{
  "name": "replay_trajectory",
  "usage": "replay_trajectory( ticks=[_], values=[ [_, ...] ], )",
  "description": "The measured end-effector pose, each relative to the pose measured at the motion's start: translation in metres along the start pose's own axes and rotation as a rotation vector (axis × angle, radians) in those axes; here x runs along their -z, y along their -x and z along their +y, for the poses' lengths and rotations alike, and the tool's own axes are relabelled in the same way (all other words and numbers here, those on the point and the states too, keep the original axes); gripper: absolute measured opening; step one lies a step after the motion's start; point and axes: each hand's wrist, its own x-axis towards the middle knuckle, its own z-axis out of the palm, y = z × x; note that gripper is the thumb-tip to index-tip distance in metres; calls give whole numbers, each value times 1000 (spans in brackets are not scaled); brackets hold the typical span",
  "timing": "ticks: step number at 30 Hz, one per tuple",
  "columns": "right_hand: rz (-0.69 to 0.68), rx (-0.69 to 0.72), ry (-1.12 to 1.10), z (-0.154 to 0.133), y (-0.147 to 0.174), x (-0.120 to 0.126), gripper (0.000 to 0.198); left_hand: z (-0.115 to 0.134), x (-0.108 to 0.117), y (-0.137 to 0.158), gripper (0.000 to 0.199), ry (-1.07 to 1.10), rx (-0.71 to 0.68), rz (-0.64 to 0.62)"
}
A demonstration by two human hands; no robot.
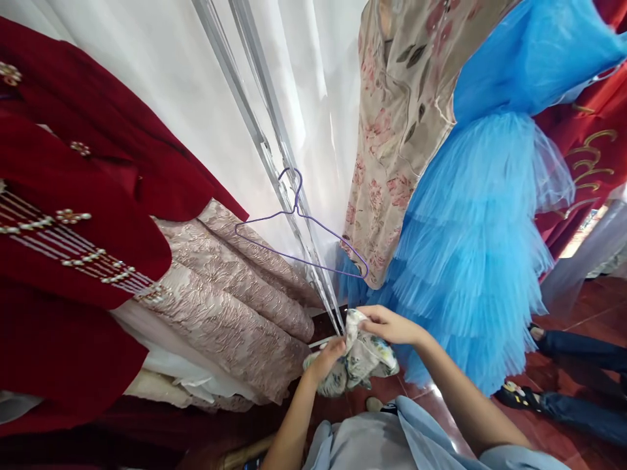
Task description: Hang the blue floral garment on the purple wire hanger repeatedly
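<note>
Between my two hands is a bunched floral garment [365, 359], pale with green, yellow and blue patches. My left hand [327, 360] grips its left side, thumb on top. With fingers pinched at its upper edge, my right hand [386, 324] holds the other side. The garment's full shape is hidden in its folds. Above my hands a bare purple hanger [296, 212] hangs on the metal stand [274, 156].
To the left hang a dark red beaded jacket [98, 176] and a pink brocade skirt [230, 300]. A beige floral dress [386, 150] and a blue ruffled tulle dress [475, 228] hang at right. A person's legs [582, 378] stand on the tiled floor at lower right.
</note>
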Motion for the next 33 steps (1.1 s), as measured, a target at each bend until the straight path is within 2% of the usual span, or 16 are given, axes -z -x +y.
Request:
replay_trajectory(
  ticks=[3,4,7,9,12,14,18,22,25,28,31,33],
  values=[
    [159,97,198,-40,14,37,28,-2,0,32,58,-99,38,-103],
    [241,156,250,-50,11,50,27,1,1,40,56,-126,21,-71],
    [519,350,303,-67,-25,85,21,14,5,57,52,-153,-48,188],
    [626,415,243,-67,-63,97,22,24,8,61,52,-145,-85,309],
    [541,345,20,-59,-114,93,29,32,11,64,47,-165,-122,310],
    [457,278,-95,-54,-131,83,30,34,15,67,47,-187,-131,305],
    [479,234,-167,-54,-130,79,29,33,38,73,43,-228,-171,341],
    [520,175,-157,-65,-119,98,28,47,91,71,30,-434,-230,374],
    [538,137,-119,-72,-116,112,28,81,146,55,27,-422,-270,289],
    [543,100,-144,-76,-117,118,31,135,203,26,27,-420,-309,183],
    [503,44,-192,-76,-121,116,33,201,245,-7,27,-610,-378,307],
    [471,19,-213,-76,-122,112,32,248,259,-28,27,-696,-419,391]
  ],
)
